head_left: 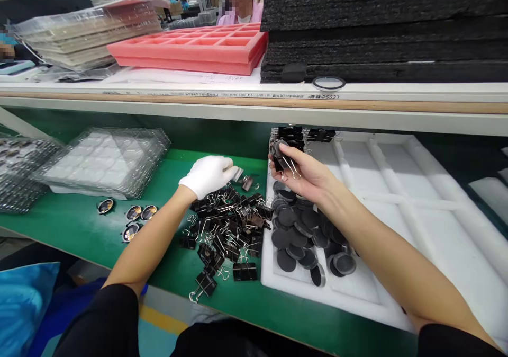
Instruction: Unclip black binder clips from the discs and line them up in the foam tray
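My left hand [208, 177], in a white glove, is closed at the far edge of a pile of black binder clips [228, 224]. At its fingertips is a shiny grey piece [237, 174] that looks like a binder clip, partly hidden by the glove. Beside it lies a brownish clip [246, 183]. My bare right hand [304, 172] is closed around a dark round disc with binder clips [283, 158], their wire handles sticking out toward me. Beneath that hand, many loose dark discs [296, 230] lie in a white foam tray [273, 277].
More binder clips [291, 133] stand at the tray's far left corner. Round lens-like pieces [134, 212] and stacked clear plastic trays [103, 161] lie on the left. A shelf edge [238, 108] crosses above, carrying red foam [186, 55] and black foam sheets [381, 28]. A person sits beyond.
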### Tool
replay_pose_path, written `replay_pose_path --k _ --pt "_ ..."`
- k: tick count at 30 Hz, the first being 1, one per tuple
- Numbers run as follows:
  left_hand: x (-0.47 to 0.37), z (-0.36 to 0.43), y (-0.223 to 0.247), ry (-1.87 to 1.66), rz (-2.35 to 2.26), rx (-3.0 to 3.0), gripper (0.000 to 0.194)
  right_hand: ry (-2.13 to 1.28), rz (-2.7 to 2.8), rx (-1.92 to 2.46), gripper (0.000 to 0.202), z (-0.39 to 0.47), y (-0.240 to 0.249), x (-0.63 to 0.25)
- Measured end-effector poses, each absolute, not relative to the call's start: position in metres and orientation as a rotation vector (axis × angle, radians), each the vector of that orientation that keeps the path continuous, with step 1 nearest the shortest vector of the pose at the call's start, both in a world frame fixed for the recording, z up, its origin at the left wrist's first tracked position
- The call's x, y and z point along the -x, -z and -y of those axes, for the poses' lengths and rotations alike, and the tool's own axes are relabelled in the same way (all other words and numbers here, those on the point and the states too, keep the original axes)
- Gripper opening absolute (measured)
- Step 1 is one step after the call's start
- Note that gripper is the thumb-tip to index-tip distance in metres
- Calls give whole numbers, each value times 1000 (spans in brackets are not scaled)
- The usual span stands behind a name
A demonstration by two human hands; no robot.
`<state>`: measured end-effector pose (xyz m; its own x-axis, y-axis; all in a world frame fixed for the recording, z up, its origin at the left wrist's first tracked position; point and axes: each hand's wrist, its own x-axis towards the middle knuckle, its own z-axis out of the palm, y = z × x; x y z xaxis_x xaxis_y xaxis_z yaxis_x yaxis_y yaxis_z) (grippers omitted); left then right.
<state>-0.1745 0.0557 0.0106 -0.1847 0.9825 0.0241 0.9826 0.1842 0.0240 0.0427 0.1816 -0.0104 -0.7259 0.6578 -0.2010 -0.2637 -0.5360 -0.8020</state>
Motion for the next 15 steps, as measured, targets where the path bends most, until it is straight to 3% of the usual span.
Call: replay_pose_path --k 4,9,15 --pt "179 -48 -26 176 2294 1972 43 -2308 1305 693 36 -172 8 -43" --pt "169 -41 -33 270 2084 2005 43 -2131 1683 522 34 -160 9 -44" --pt "157 -45 -25 418 1928 1786 48 -2275 1743 397 43 -161 8 -44"
